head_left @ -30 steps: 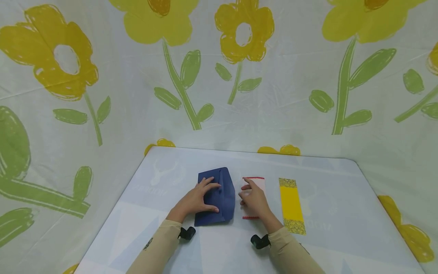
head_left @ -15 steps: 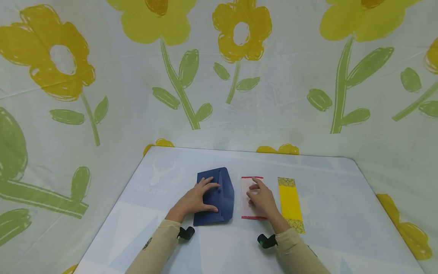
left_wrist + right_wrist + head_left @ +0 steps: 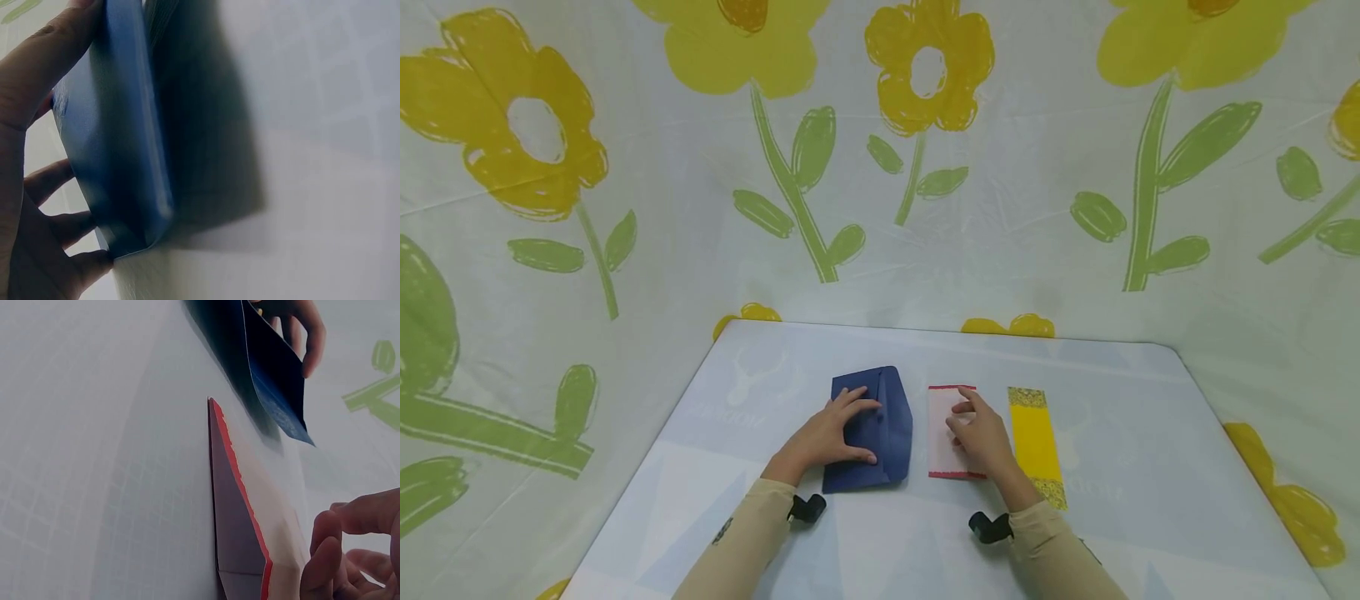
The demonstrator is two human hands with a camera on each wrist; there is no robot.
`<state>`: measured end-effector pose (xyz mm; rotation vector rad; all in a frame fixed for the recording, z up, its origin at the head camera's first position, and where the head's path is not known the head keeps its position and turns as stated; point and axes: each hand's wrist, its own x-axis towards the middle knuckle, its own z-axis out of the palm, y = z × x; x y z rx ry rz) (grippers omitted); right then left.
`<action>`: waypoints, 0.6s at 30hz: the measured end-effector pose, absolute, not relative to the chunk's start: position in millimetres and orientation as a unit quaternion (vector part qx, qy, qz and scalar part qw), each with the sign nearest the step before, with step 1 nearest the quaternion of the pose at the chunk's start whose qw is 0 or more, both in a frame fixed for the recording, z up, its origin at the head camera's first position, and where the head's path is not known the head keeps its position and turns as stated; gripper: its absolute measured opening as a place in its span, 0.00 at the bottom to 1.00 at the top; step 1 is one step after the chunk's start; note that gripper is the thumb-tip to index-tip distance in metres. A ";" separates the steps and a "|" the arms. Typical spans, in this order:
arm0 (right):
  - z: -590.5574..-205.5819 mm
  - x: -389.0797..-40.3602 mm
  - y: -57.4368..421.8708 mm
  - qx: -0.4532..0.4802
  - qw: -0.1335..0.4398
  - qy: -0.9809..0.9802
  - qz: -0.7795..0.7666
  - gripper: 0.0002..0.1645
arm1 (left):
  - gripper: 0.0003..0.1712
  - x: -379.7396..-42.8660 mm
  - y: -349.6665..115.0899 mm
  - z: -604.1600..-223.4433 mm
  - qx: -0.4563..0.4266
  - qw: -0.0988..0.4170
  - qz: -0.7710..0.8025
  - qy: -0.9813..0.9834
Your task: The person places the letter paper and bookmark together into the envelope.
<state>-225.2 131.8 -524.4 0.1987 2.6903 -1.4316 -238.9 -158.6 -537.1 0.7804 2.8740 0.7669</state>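
Note:
A dark blue envelope (image 3: 897,433) lies on the table, its flap side turned to the right. My left hand (image 3: 823,437) rests on it with fingers and thumb spread. In the left wrist view the envelope (image 3: 125,125) has one long edge standing off the table, with a shadow beside it. Right of it lies a folded white card with red edges (image 3: 942,425), slightly parted in the right wrist view. Over its right part is my right hand (image 3: 985,437), index finger extended, the others loosely bent. No grip on the card shows; whether a fingertip touches it, I cannot tell.
A yellow paper strip with gold patterned ends (image 3: 1036,437) lies to the right of my right hand. The pale table (image 3: 1150,467) ends at a white curtain with painted flowers (image 3: 1022,192). Small black cameras are on both wrists.
My right hand has moved rightward across the white card, uncovering its left part. My left hand and the envelope have hardly shifted.

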 end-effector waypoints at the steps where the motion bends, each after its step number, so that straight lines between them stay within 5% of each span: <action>1: -524.4 -225.2 132.5 0.067 0.043 0.882 -0.464 0.38 | 0.50 -238.9 -158.5 -537.0 0.254 0.032 0.250 0.934; 18: -528.5 -224.8 147.3 0.071 0.011 0.901 -0.428 0.38 | 0.50 -238.6 -157.8 -534.4 0.246 0.044 0.259 0.933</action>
